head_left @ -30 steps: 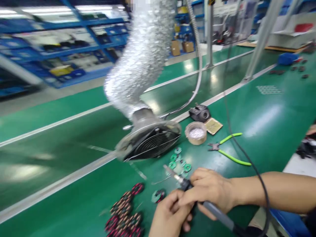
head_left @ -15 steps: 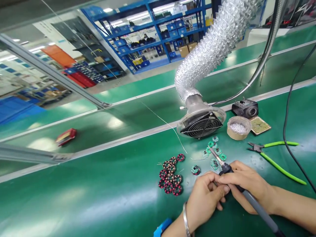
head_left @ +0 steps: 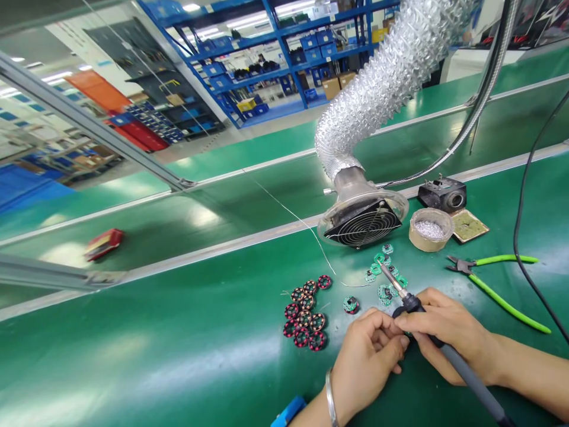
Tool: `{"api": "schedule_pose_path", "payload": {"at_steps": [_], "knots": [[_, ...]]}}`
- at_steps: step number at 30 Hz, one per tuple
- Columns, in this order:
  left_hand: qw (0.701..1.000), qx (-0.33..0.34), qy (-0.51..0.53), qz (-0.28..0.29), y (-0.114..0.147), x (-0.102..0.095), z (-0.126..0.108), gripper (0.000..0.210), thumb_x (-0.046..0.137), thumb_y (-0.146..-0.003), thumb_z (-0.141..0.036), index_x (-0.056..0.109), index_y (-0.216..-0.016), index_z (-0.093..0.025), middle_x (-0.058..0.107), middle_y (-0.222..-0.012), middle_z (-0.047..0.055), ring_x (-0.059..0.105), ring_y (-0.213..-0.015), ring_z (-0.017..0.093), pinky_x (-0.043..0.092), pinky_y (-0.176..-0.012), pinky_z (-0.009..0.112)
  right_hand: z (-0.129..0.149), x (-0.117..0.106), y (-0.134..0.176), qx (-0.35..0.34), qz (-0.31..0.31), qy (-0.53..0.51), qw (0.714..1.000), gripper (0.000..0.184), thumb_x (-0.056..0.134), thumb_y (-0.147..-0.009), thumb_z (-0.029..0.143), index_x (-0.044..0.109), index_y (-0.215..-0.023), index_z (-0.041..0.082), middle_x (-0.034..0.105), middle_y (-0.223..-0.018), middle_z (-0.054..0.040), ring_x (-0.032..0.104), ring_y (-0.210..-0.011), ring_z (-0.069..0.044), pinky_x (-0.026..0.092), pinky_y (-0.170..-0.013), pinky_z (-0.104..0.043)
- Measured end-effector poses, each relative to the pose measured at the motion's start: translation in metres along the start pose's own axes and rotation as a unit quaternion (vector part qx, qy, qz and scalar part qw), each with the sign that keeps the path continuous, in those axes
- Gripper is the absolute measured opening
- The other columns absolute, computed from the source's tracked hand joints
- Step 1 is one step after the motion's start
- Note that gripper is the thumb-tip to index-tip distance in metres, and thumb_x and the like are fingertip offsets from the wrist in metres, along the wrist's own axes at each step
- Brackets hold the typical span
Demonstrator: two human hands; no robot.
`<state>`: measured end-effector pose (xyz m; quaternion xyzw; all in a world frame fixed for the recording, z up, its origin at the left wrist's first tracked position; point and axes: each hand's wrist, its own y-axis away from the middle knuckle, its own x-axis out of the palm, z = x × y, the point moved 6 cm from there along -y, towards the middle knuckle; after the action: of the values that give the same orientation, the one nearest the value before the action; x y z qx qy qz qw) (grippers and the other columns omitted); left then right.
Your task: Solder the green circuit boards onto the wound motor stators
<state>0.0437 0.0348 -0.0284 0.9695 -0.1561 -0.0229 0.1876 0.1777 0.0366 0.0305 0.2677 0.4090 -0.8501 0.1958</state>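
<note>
My right hand (head_left: 453, 335) is closed round a soldering iron (head_left: 464, 370), whose metal tip points up and left over a scatter of small green circuit boards (head_left: 384, 293). My left hand (head_left: 371, 359) has its fingers pinched together against the right fingertips. What they pinch is mostly hidden; a small dark edge shows between the two hands. Just beyond the left hand lies a round coil part with a green board on it (head_left: 351, 305). Farther left, several ring-shaped coils (head_left: 306, 317) in red, copper and black sit in a cluster on the green bench.
A fume extractor hood (head_left: 364, 222) on a silver duct hangs behind the boards. To the right are a round tub of shiny bits (head_left: 431, 230), a flat tray (head_left: 467, 226), a black holder (head_left: 442, 194), green-handled cutters (head_left: 502, 284) and a black cable (head_left: 518, 219).
The view has shifted slightly. Both hands stay close together with the soldering iron in the right one; the fingers have moved only a little.
</note>
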Motion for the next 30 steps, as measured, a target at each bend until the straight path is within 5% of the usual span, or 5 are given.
{"api": "schedule_pose_path", "payload": {"at_steps": [24, 30], "knots": [[0.999, 0.007, -0.028, -0.016, 0.002, 0.0, -0.005, 0.018, 0.057, -0.083, -0.029, 0.052, -0.073, -0.015, 0.05, -0.077, 0.0, 0.056, -0.051, 0.006, 0.052, -0.043, 0.017, 0.001, 0.001, -0.003, 0.007, 0.006, -0.013, 1.0, 0.034, 0.043, -0.085, 0.001, 0.05, -0.114, 0.017, 0.059, -0.072, -0.0008, 0.047, -0.061, -0.015, 0.041, -0.06, -0.029], [0.999, -0.014, -0.033, -0.022, 0.0, 0.0, -0.005, 0.016, 0.059, -0.078, -0.026, 0.051, -0.069, -0.016, 0.051, -0.071, -0.001, 0.056, -0.05, 0.007, 0.051, -0.041, 0.017, 0.0, -0.014, -0.001, 0.032, -0.018, -0.02, 0.999, 0.044, 0.044, -0.089, 0.004, 0.048, -0.129, 0.021, 0.064, -0.079, -0.0025, 0.055, -0.068, -0.016, 0.044, -0.061, -0.031]]}}
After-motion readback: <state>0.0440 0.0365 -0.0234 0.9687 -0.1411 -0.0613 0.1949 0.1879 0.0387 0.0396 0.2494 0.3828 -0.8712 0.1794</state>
